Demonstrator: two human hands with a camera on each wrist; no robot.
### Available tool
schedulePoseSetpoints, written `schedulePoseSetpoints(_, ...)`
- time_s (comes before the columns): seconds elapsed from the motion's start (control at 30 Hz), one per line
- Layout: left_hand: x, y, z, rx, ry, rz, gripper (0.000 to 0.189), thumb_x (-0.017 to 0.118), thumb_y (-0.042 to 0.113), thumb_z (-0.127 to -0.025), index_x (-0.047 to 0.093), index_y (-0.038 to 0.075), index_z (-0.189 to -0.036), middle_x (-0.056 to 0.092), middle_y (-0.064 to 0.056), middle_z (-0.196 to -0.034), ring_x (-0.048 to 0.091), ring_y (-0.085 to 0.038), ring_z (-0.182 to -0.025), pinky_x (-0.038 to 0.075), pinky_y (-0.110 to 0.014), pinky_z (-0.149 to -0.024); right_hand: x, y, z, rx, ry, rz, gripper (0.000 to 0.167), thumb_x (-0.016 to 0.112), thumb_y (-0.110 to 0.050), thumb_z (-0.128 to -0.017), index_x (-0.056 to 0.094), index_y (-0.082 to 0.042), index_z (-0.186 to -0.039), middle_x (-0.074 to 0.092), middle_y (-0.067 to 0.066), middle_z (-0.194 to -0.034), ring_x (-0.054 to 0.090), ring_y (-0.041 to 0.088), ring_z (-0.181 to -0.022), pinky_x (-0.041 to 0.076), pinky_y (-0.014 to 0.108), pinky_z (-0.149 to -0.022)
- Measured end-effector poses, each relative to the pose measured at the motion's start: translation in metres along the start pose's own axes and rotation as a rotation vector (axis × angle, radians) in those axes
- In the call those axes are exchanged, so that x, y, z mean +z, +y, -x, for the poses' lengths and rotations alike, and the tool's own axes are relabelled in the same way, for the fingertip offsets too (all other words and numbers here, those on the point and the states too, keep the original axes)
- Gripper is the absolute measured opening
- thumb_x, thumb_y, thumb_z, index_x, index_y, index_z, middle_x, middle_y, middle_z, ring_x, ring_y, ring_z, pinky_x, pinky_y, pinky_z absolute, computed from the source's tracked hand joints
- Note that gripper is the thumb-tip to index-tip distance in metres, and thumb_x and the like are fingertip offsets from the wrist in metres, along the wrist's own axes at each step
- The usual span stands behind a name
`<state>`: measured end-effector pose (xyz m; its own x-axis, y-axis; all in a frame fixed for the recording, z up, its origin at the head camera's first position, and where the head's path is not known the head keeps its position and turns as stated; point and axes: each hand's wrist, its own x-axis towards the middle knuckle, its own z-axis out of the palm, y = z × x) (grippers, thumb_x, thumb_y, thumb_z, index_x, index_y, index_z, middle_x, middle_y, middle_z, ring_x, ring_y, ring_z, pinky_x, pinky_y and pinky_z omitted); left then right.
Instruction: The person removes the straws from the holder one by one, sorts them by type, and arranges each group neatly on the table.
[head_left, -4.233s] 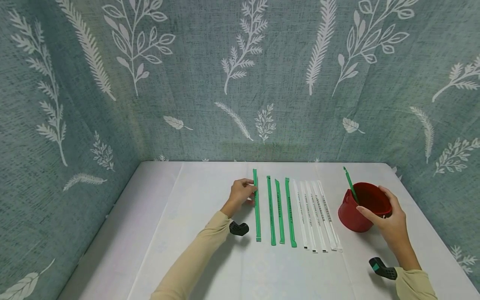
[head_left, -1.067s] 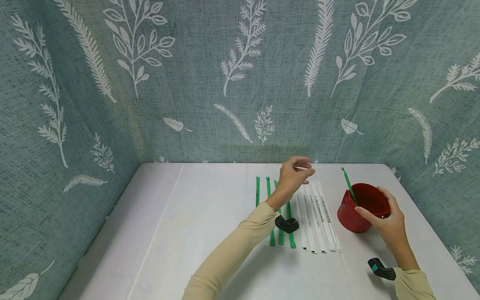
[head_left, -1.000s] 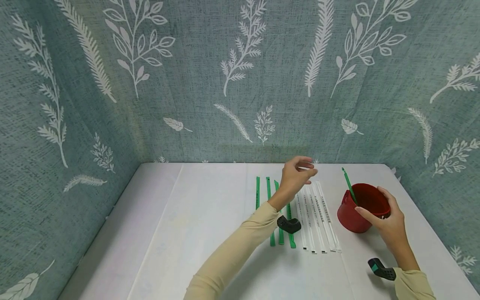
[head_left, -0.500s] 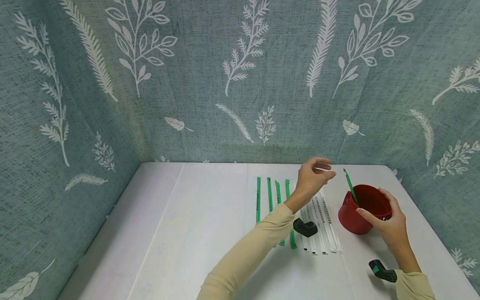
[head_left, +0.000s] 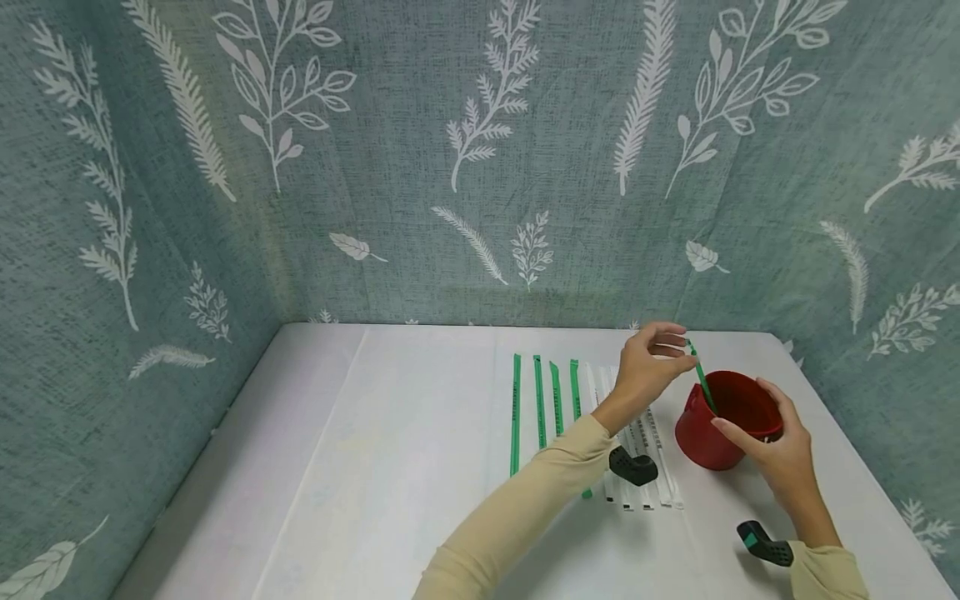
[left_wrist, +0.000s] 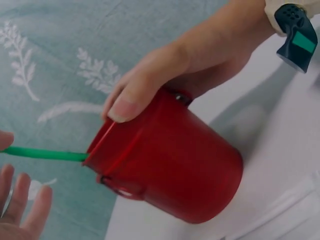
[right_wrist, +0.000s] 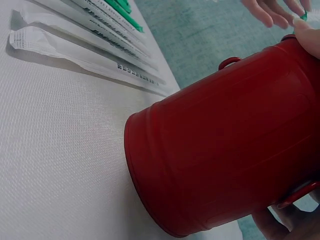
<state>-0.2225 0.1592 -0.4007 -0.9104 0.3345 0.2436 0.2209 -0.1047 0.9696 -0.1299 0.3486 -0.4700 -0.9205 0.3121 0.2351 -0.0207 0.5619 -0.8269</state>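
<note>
A small red bucket stands at the right of the table, with a handle lug on its side. My right hand grips it by the rim, thumb on the near side and fingers round the far side. One slim green straw leans out of the bucket over its left rim. At the top end of this straw, my left hand pinches it between thumb and forefinger; the other fingers are spread apart. The pinch itself is partly cut off in the left wrist view.
Left of the bucket lies a row of several white paper-wrapped straws, partly under the left forearm. Several green wrapped straws continue the row leftward. A patterned cloth backdrop rises behind the white table.
My left hand has let go of the leftmost green straw, which now lies in the row. It has travelled right to the straw in the bucket. My right hand keeps its grip.
</note>
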Motion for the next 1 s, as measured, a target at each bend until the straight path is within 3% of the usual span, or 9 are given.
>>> schedulePoseSetpoints(0.3,0.017,-0.006,0.005,-0.001,0.065,0.004,0.032,0.073,0.006,-0.082,0.064,0.013,-0.112,0.063,0.003,-0.094,0.059,-0.001,-0.081,0.053,-0.015,-0.068,0.003,0.028,-0.007,-0.020,0.002,0.017,0.085,0.074,-0.030,-0.083,0.023,-0.034,-0.149,0.038,0.007,-0.142,0.035,0.012,-0.116,0.045,0.006,-0.068)
schedulePoseSetpoints(0.6,0.026,-0.013,0.006,0.008,0.103,-0.024,0.031,0.075,0.003,-0.080,0.065,0.012,-0.108,0.064,0.000,-0.090,0.058,0.001,-0.078,0.052,-0.013,-0.067,0.001,-0.002,0.001,-0.005,-0.002,-0.002,0.082,0.072,-0.025,-0.085,0.023,-0.028,-0.150,0.037,0.013,-0.140,0.036,0.014,-0.115,0.043,0.003,-0.069)
schedulePoseSetpoints(0.9,0.024,0.006,0.018,0.050,0.105,-0.024,0.019,0.071,-0.004,-0.081,0.066,-0.002,-0.100,0.066,-0.014,-0.090,0.059,-0.003,-0.078,0.051,-0.012,-0.067,0.002,-0.006,0.002,-0.003,0.012,0.003,0.081,0.073,-0.024,-0.084,0.024,-0.028,-0.150,0.038,0.012,-0.140,0.035,0.011,-0.113,0.042,0.003,-0.069)
schedulePoseSetpoints(1.0,0.025,0.001,0.016,0.067,0.108,-0.038,0.017,0.071,-0.002,-0.081,0.067,0.000,-0.098,0.067,-0.012,-0.089,0.059,-0.001,-0.079,0.051,-0.011,-0.068,0.001,-0.006,0.003,-0.013,0.004,0.004,0.081,0.072,-0.023,-0.085,0.024,-0.026,-0.150,0.037,0.016,-0.140,0.035,0.013,-0.115,0.042,0.003,-0.069)
